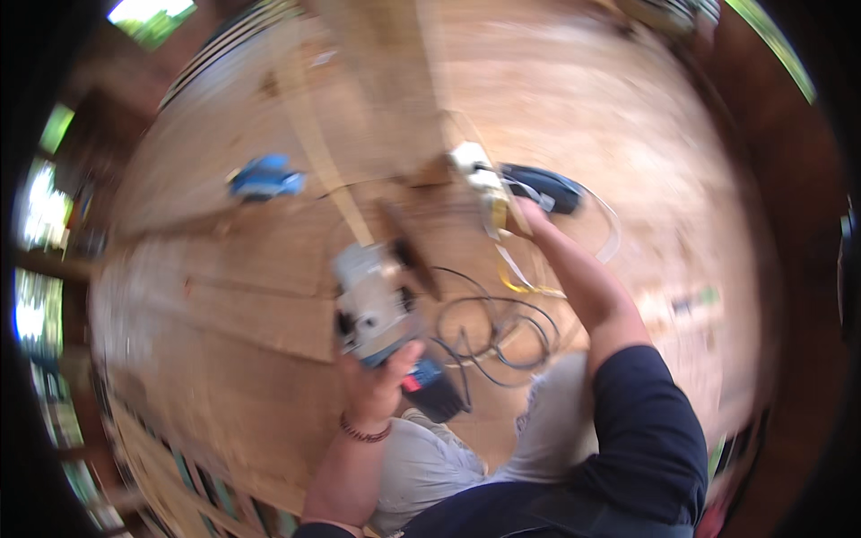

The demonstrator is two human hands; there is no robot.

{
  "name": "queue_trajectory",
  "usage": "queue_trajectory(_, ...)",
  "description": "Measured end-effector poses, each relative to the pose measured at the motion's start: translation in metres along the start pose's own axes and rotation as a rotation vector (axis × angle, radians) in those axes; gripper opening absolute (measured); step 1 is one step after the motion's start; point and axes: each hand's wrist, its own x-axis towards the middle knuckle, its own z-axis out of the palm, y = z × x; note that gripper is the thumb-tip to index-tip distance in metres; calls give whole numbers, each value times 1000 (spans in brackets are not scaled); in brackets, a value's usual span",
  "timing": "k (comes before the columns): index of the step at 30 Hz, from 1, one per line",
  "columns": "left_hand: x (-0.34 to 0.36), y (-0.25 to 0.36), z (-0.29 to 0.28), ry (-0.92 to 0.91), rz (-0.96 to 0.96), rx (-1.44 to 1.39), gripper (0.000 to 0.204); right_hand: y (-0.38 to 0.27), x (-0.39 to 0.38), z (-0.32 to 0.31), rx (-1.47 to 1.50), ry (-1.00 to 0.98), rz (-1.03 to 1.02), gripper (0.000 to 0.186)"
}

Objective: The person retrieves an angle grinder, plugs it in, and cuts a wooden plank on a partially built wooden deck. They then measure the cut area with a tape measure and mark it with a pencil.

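Note:
My left hand (381, 381), with a beaded bracelet at its wrist, is closed round the body of an angle grinder (372, 300). The grinder has a grey metal head, a blue-and-black rear end and a dark disc (408, 251) on its right side. Stretched forward, my right hand (527, 218) is closed at the near end of what looks like a white power strip (484, 175) with a dark plug in it. Motion smears its fingers. A dark blue power tool (544, 188) lies just beyond that hand.
A dark cord (493, 327) lies in loops on the wooden floor (242, 305) between my arms. A blue tool (267, 177) rests further left. The wide wooden post (381, 81) rises ahead, beside a thin slat (314, 134). White and yellow straps (529, 285) lie near my right forearm.

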Motion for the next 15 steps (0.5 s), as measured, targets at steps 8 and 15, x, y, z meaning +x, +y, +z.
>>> queue_trajectory(8,2,-32,72,-106,51,211,74,76,-235,-44,294,175,57,38)
queue_trajectory(15,-19,67,127,-441,-246,532,78,85,-760,2,279,-2,1286,37)
